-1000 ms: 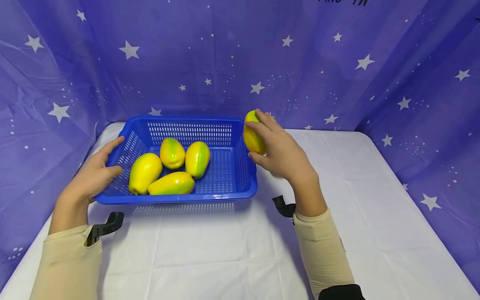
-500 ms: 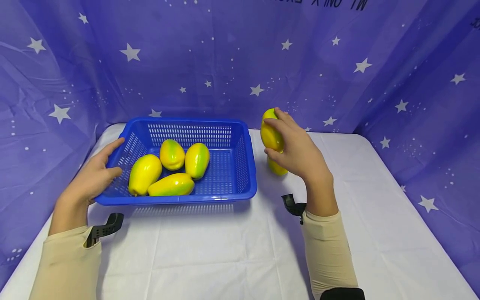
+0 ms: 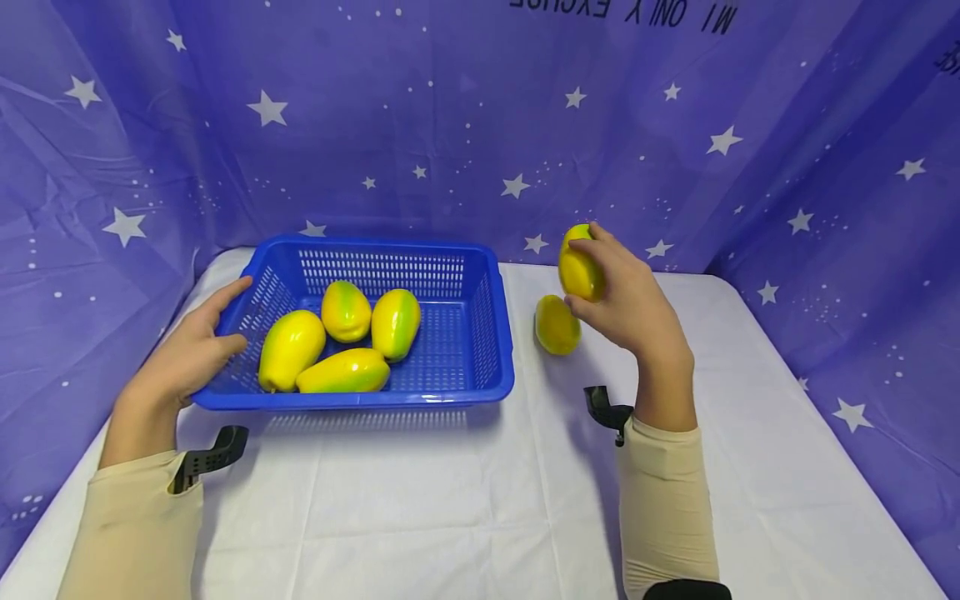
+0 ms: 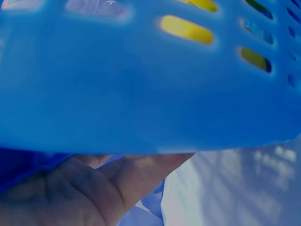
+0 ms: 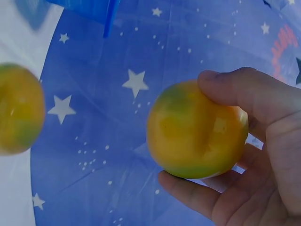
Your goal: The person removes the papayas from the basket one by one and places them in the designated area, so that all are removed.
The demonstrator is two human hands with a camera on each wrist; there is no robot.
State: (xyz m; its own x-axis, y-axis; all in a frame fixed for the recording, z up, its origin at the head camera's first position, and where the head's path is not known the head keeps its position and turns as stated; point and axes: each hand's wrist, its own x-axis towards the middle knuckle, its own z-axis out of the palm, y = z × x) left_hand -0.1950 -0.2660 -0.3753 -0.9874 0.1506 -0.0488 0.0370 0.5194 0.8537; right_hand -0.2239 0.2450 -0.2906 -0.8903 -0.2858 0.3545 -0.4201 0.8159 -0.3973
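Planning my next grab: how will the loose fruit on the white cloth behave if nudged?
The loose fruit would probably roll, its sides being rounded. It may be slippery, since the similar fruits in the basket look glossy. Likely it's firm: its outline shows no sag.

Head cam above, facing fwd/down; wrist cams v. close in; L & head share basket [image 3: 352, 401].

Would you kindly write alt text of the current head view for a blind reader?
A person's right hand holds a yellow-green mango to the right of a blue plastic basket, whose left end the left hand holds. Four mangoes lie in the basket, and another mango lies on the white tablecloth, before a starry purple curtain.
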